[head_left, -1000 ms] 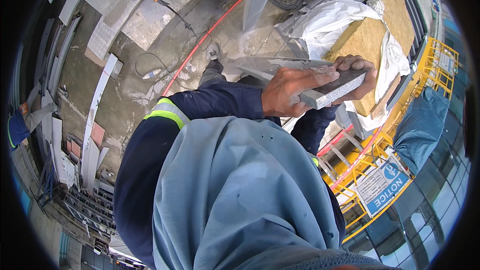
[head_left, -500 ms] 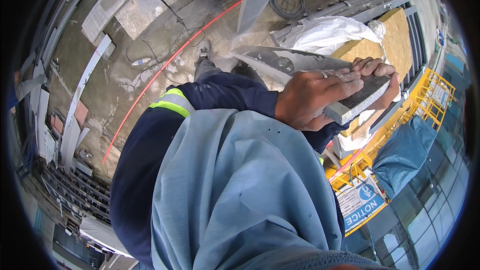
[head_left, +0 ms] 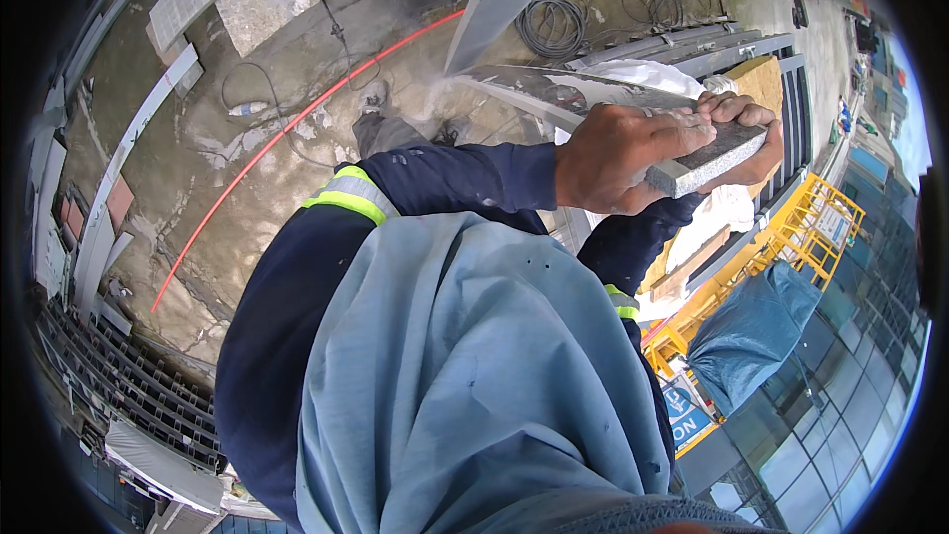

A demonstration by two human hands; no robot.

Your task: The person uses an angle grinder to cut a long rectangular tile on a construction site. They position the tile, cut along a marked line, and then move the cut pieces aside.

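A long grey stone slab (head_left: 704, 163) with a speckled cut end is held between both my hands. My left hand (head_left: 621, 153) wraps the slab's left edge near its close end, fingers curled over the top. My right hand (head_left: 743, 146) grips the opposite edge, its fingertips also bent over the upper face, close to the left hand's. The slab runs away to the upper left. Its far end is by the foot of a tall grey panel (head_left: 504, 5), where pale dust hangs; whether they touch I cannot tell.
An orange-red hose (head_left: 287, 129) crosses the floor on the left. A coiled black cable (head_left: 552, 28) lies beyond the slab. Yellow insulation (head_left: 759, 84) and white sheeting rest on metal frames to the right, near a yellow railing (head_left: 816, 222). Long panels (head_left: 124, 153) lie at left.
My view has turned slightly, shifting the floor and railing leftward. Both hands keep hold of the slab, its near end now a little higher in view. More dust shows by its far end.
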